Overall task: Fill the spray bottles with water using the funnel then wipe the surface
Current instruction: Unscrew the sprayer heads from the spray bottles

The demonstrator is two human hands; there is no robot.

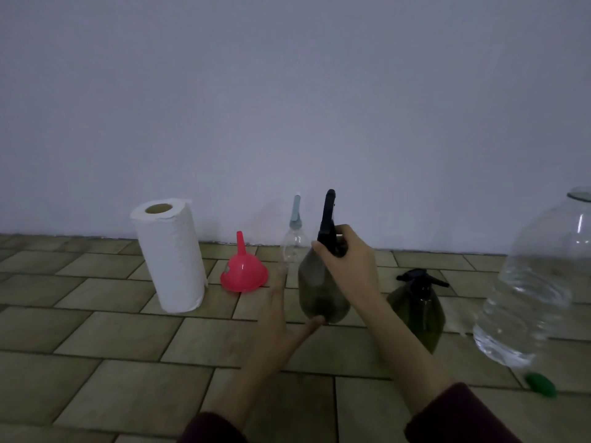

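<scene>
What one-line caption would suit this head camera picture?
Right hand grips a dark spray bottle's black head while the left hand steadies its base.

Pink funnel, white paper-towel roll, two smoky olive-green spray bottles with black heads, a clear bottle with pale blue-grey trigger, green cap, maroon sleeves, olive-tan brick-pattern tiles, grey-white wall.

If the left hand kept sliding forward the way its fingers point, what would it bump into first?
Probably the small clear plastic spray bottle, just beyond the left hand fingertips. Depth is unclear, so it might slip between that and the pink plastic funnel.
</scene>
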